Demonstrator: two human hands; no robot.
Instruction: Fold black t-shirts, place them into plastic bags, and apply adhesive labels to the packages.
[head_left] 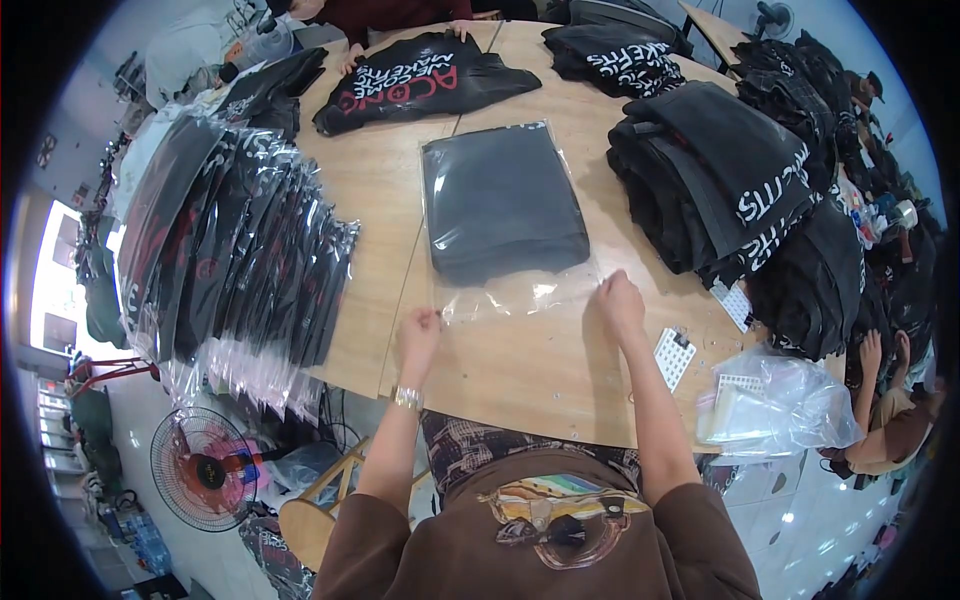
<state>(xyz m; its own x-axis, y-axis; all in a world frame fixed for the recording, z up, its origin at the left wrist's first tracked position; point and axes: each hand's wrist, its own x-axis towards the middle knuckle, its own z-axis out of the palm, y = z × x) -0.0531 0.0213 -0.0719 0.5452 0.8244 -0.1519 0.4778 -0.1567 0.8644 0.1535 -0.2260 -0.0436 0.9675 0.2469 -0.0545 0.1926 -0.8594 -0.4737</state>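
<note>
A: Head view: where is the clear bag with the folded dark garment?

B: On the wooden table, stretching away just beyond both hands. The left hand pinches the bag's open edge at its near left corner, fingers together on the plastic. The right hand pinches the near right corner the same way.

A: And to the sides?

B: Left of the left hand, a stack of bagged shirts; right of the right hand, folded black shirts.

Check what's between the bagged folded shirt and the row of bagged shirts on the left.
Head view: only bare wooden tabletop, with a seam between boards, lies between the bagged dark shirt and the overlapping row of bagged shirts. Nothing rests on it.
</note>
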